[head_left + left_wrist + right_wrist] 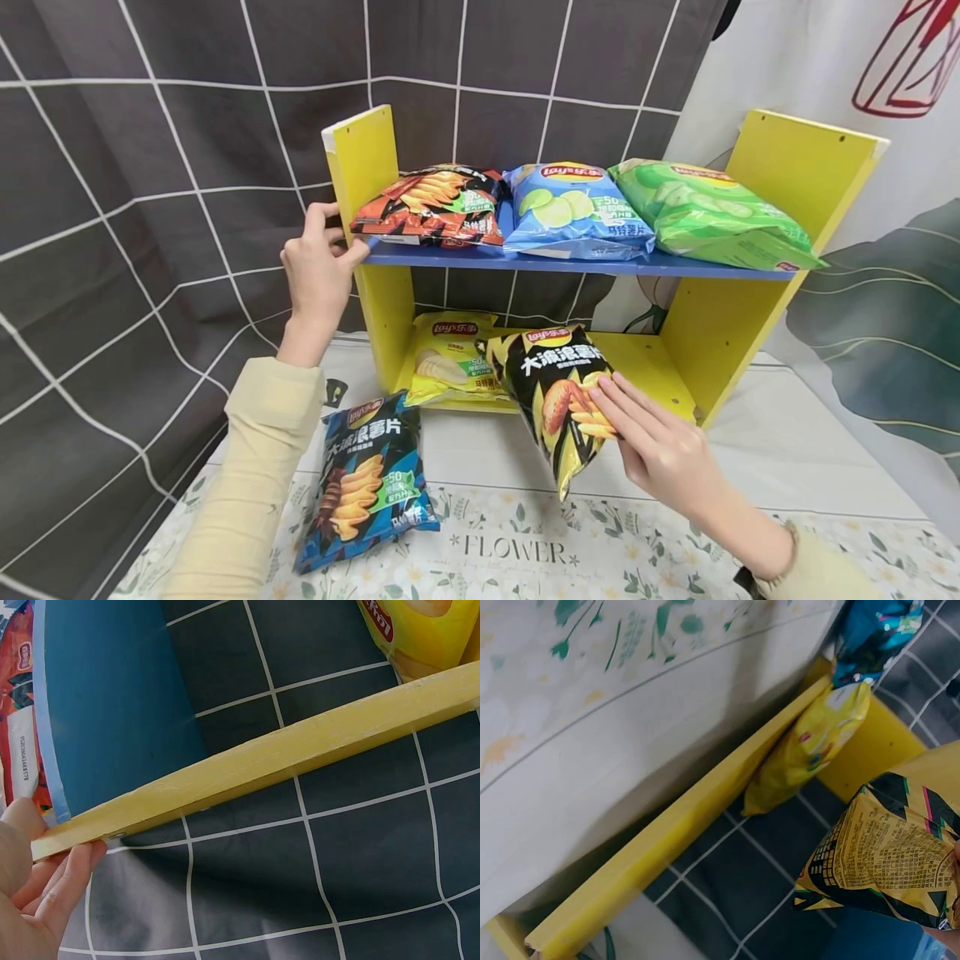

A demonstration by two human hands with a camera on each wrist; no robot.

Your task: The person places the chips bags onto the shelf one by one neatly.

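My left hand [318,267] grips the edge of the yellow side panel [375,333] of a small two-tier shelf, thumb on one face and fingers on the other, as the left wrist view shows. In my right hand [667,450] is a black and gold bag of potato chips [555,392], tilted and held off the table before the lower tier. A yellow chip bag [450,354] sits at that tier's left end. Red [435,204], light blue [573,212] and green [712,212] chip bags lie along the blue upper board [465,257].
A dark blue chip bag [375,479] lies on the flower-print tablecloth [517,517], in front of the shelf's left side. Behind hangs a dark curtain with a white grid [195,142]. The shelf's right side panel [795,179] stands near a pale patterned cloth [885,292].
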